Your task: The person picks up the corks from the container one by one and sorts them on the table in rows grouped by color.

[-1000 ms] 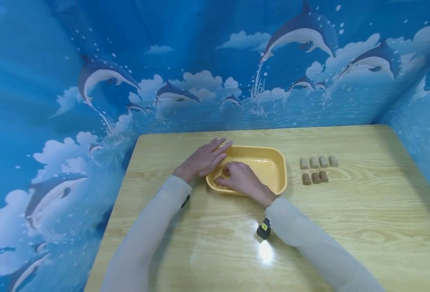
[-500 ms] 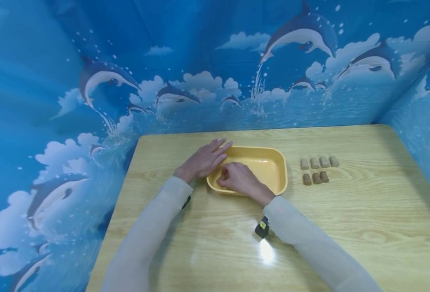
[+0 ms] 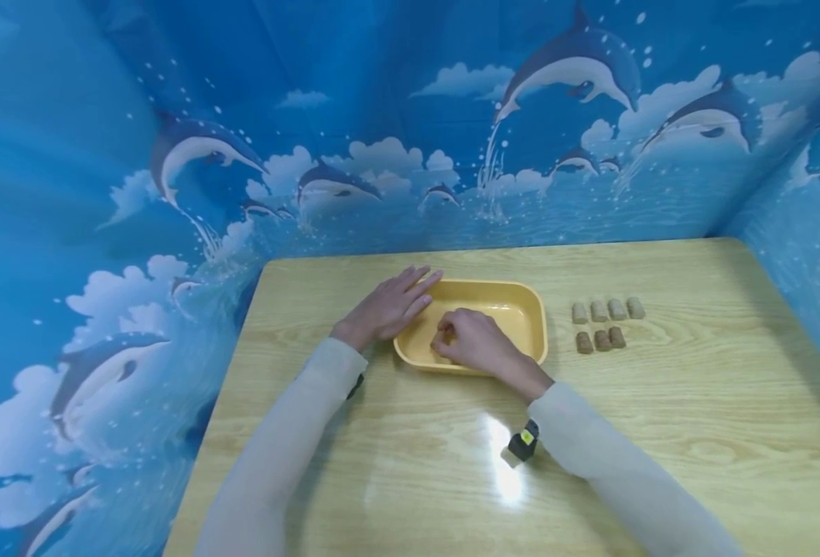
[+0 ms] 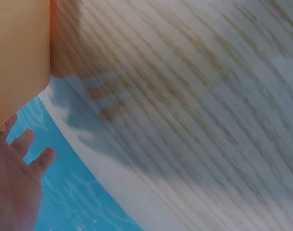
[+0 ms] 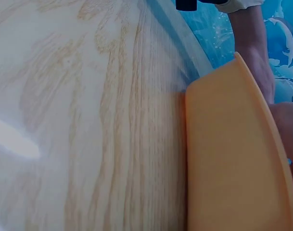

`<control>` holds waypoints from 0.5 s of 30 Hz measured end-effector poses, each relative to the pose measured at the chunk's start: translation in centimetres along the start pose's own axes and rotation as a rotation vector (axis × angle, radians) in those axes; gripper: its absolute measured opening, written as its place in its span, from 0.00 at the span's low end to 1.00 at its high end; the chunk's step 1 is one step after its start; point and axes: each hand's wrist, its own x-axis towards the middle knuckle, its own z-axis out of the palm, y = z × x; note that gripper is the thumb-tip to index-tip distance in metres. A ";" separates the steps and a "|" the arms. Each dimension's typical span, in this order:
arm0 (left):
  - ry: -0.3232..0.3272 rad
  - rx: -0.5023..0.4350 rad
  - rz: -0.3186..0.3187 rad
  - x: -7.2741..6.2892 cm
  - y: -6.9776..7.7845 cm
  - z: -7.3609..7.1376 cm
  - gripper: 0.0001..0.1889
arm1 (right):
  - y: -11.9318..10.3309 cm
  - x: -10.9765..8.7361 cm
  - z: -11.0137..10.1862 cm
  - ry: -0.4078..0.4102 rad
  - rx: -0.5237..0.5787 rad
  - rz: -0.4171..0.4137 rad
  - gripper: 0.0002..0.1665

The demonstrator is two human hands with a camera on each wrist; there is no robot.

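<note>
A shallow yellow plastic tray (image 3: 500, 282) stands on the wooden table. My left hand (image 3: 389, 305) rests over its left rim, with fingers extended towards the far edge. In the left wrist view, spread fingers (image 4: 28, 149) show beside the tray's outer wall (image 4: 19, 53). My right hand (image 3: 476, 336) reaches down into the tray's left half. Its thumb and index finger bend together in a pinch; I cannot tell what lies between the tips. The right wrist view shows the tray's side (image 5: 233, 154) and the left forearm (image 5: 252, 43) behind it, with the right fingers out of sight.
Right of the tray lie two rows of small stubby pieces: several pale tan ones (image 3: 598, 311) behind and three brown ones (image 3: 603, 340) in front. A blue dolphin-print curtain (image 3: 382, 201) hangs behind the wooden table (image 3: 695, 418) and at its sides.
The right thumb and index finger, parted a second ago, have come together. The right hand has since slid a little to the right inside the tray. My left hand has kept its place.
</note>
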 end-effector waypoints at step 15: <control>0.002 -0.006 -0.004 0.1 -0.1 0.1 0.32 | 1.4 -2.6 -2.9 0.044 0.009 0.023 0.17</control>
